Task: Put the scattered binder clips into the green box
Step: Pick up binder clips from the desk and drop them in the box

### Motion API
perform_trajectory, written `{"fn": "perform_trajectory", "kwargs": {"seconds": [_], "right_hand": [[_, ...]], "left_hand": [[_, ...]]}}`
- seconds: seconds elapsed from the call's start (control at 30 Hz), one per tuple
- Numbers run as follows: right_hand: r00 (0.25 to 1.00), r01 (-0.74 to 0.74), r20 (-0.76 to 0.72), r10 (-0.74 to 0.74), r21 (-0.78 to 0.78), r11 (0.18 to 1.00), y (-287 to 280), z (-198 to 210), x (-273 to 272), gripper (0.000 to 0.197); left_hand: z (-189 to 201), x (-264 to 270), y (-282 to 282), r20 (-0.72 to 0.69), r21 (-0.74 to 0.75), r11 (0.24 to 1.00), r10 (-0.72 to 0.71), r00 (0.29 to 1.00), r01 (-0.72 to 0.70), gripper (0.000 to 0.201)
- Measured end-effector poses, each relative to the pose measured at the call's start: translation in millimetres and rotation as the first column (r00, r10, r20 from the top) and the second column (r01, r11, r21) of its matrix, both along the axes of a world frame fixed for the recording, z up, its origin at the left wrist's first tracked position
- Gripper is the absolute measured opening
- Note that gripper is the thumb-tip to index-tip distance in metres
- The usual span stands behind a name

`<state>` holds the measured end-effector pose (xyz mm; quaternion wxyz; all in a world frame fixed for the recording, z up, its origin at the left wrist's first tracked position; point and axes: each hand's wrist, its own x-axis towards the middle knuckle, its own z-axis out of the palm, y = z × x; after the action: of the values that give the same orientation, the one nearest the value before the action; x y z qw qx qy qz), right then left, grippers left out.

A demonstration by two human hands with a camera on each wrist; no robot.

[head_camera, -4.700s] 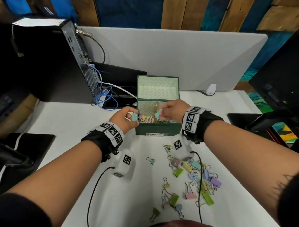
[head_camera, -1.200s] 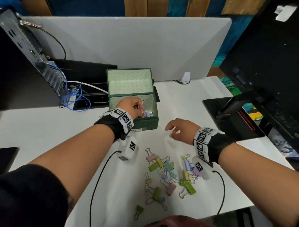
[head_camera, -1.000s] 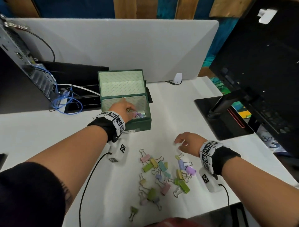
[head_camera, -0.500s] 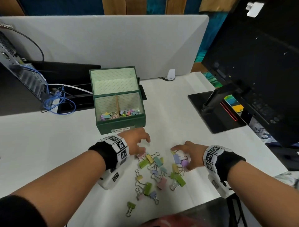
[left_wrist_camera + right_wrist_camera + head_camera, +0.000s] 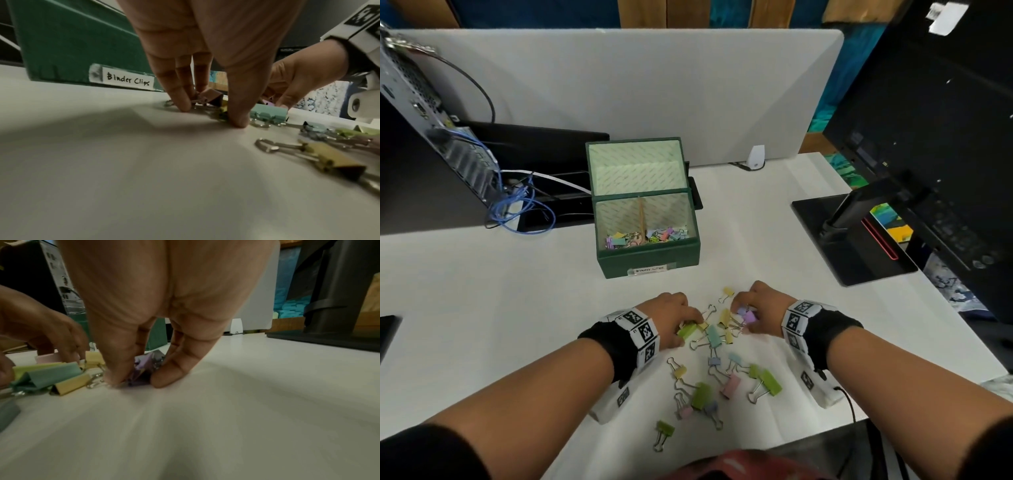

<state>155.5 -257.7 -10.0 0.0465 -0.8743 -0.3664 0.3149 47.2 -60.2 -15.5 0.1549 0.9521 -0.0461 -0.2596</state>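
The green box [image 5: 647,262] stands open on the white table, labelled "Binder Clips" [image 5: 128,80], with several pastel clips [image 5: 647,236] inside. In front of it lies a pile of scattered binder clips [image 5: 722,370]. My left hand [image 5: 690,325] is down at the pile's left edge, where the thumb and fingers [image 5: 182,104] pinch a green clip [image 5: 686,330] and a pinkish clip [image 5: 211,97] against the table. At the pile's right edge my right hand [image 5: 743,313] pinches a purple clip [image 5: 144,369] between thumb and fingers [image 5: 170,378].
A black monitor [image 5: 945,137] and its stand base [image 5: 859,260] fill the right side. A computer case [image 5: 417,102] with blue cables [image 5: 517,212] stands at the left. Behind the box are a grey divider [image 5: 619,85] and a small white device [image 5: 756,157].
My left hand left the box and dropped to the pile. My right hand moved left into the pile. Both now pinch clips on the table.
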Motion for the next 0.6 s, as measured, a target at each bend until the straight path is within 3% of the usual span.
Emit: {"fn": "perform_trajectory", "kwargs": {"seconds": [0.13, 0.27, 0.6], "right_hand": [[1.0, 0.004, -0.001, -0.004, -0.028, 1.0, 7, 2, 4, 0.041], [1.0, 0.009, 0.011, -0.008, -0.046, 0.999, 11, 3, 6, 0.029], [1.0, 0.02, 0.014, -0.019, -0.089, 0.996, 15, 3, 12, 0.028]], "left_hand": [[0, -5, 8, 0.038, -0.05, 0.991, 0.126, 0.991, -0.124, 0.048], [0, -10, 13, 0.042, -0.088, 0.972, 0.223, 0.974, -0.218, 0.044], [8, -20, 26, 0.148, -0.17, 0.929, 0.355, 0.923, -0.33, 0.02]]}}
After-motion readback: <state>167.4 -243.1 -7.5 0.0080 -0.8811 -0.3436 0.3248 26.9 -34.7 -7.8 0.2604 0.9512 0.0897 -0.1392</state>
